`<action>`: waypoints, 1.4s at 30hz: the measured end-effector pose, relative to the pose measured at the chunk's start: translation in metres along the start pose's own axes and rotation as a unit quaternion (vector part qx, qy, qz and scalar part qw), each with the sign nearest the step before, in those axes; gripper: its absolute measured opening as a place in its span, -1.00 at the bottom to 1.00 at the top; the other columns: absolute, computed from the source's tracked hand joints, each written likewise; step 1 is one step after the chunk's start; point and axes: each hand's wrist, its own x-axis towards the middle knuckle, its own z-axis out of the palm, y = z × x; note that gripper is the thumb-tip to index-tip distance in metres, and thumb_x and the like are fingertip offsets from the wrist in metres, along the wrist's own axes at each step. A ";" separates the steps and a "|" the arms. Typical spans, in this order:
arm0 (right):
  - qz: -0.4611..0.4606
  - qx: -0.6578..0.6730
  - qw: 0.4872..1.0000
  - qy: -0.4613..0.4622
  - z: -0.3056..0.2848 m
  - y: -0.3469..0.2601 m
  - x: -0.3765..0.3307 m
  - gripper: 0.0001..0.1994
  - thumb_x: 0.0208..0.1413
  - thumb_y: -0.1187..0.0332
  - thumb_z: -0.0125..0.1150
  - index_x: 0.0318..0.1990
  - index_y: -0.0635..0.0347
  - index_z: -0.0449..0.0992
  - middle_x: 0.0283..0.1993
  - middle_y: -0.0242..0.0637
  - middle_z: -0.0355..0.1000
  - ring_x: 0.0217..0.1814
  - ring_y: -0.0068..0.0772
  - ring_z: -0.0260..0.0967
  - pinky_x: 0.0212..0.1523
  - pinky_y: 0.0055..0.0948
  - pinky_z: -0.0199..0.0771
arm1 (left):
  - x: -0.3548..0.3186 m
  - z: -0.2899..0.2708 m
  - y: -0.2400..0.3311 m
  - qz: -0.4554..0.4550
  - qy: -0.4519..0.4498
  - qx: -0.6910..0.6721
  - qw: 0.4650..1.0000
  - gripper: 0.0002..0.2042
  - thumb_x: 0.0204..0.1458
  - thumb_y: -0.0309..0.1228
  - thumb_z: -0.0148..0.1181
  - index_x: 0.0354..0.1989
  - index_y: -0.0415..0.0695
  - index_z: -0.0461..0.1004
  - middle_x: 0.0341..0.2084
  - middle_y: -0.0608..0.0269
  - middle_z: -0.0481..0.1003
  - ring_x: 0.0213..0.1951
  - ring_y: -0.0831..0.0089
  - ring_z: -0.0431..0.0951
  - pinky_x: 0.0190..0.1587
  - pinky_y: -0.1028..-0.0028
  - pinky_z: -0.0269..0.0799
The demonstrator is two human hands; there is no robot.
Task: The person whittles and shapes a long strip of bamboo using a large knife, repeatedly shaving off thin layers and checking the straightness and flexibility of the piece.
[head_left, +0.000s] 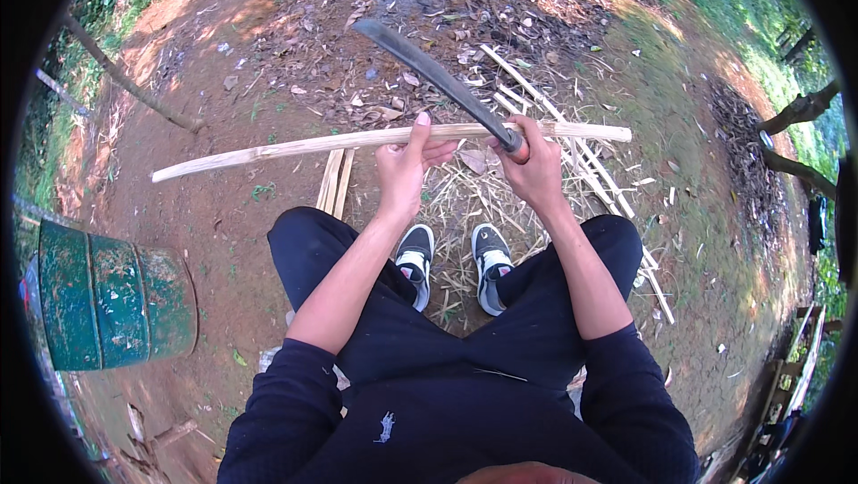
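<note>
A long pale bamboo strip (313,143) lies crosswise in front of me, held off the ground. My left hand (405,167) grips it near its middle, thumb on top and fingers beneath. My right hand (539,171) is closed around the reddish handle of a machete (429,69). The dark, curved blade points away and to the left, crossing over the strip. Right-hand fingers also rest at the strip, close to its right end; whether they grip it is hard to tell.
Split strips (521,82) lie on the ground ahead and to the right, with shavings (469,202) around my shoes (491,265). More strips (335,185) lie by my left knee. A green metal drum (116,296) stands at left. Thin trunks (134,82) rise at the sides.
</note>
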 end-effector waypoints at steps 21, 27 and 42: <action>0.005 0.064 0.997 0.040 -0.006 -0.012 0.000 -0.67 0.06 0.43 0.40 -0.04 0.23 0.44 -0.57 -0.34 0.49 -0.59 -0.55 0.40 -0.50 -0.51 0.34 | 0.014 -0.011 0.061 0.250 -0.150 0.656 0.696 -0.55 0.14 0.01 0.12 -0.50 -0.16 0.63 -0.70 0.04 0.49 -0.52 0.01 0.56 -0.37 0.16 0.44; 0.055 0.010 0.995 0.077 -0.005 -0.009 -0.001 -0.81 0.06 0.36 0.39 -0.40 0.23 0.47 -0.72 -0.25 0.32 -0.70 -0.36 0.35 -0.61 -0.36 0.27 | 0.002 -0.005 0.060 0.138 -0.094 0.685 0.709 -0.48 0.17 0.06 0.08 -0.47 -0.21 0.64 -0.61 -0.14 0.54 -0.42 -0.09 0.61 -0.33 0.06 0.50; -0.009 -0.267 0.964 -0.005 0.007 0.036 -0.005 -0.84 -0.03 0.35 0.27 -0.47 0.11 0.38 -0.63 -0.21 0.46 -0.62 -0.10 0.47 -0.55 -0.07 0.42 | -0.009 0.001 0.042 0.124 -0.046 0.663 0.737 -0.49 0.24 -0.02 0.05 -0.41 -0.31 0.61 -0.56 -0.22 0.56 -0.38 -0.14 0.62 -0.28 0.02 0.52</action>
